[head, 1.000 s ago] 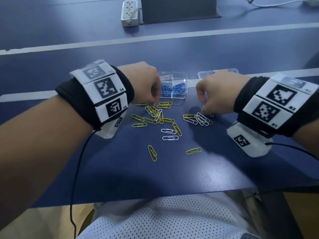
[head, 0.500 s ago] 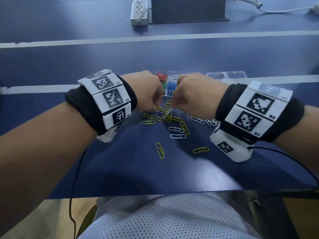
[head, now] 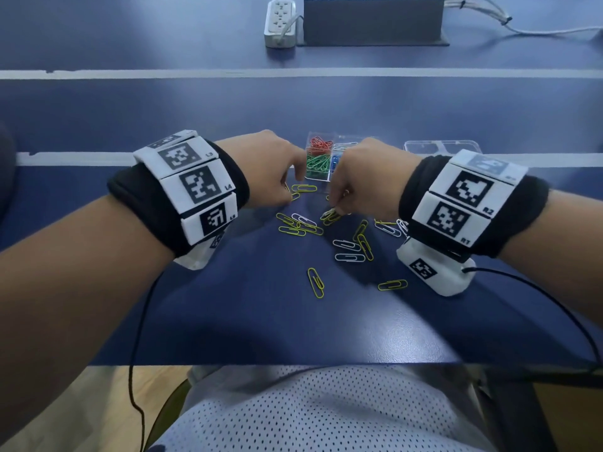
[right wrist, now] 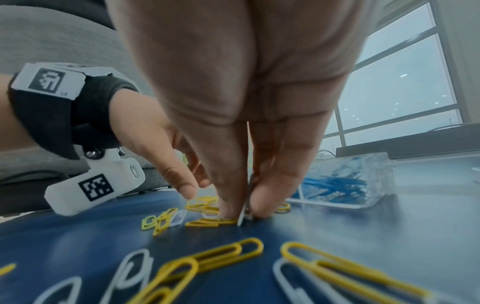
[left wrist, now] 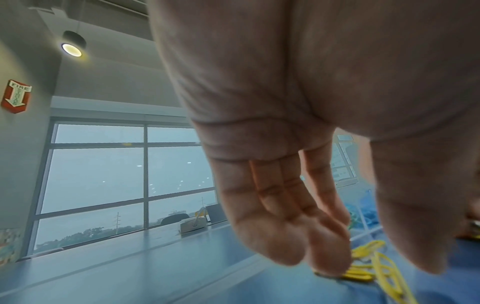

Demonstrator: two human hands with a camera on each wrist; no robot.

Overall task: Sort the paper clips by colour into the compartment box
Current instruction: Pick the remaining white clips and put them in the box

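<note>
A clear compartment box (head: 326, 182) at the table's middle holds red clips (head: 321, 144), green clips (head: 317, 164) and blue clips (right wrist: 335, 183). Loose yellow clips (head: 316, 282) and white clips (head: 349, 257) lie scattered in front of it. My right hand (head: 336, 212) pinches a white clip (right wrist: 241, 218) on edge between thumb and fingertip (right wrist: 262, 205), amid yellow clips. My left hand (head: 291, 194) hovers just left of it, fingers (left wrist: 330, 261) hanging down and touching yellow clips (left wrist: 384, 267); its palm shows nothing in it.
The box's clear lid (head: 440, 146) lies to the right of the box. A white power strip (head: 280, 22), a dark grey block (head: 372, 21) and cables (head: 522, 29) sit at the far edge. The table's front edge (head: 293, 363) is close to my body.
My right hand has moved left from the white clips on the right to the pile beside my left hand and now pinches a clip. The left hand has stayed near the pile.
</note>
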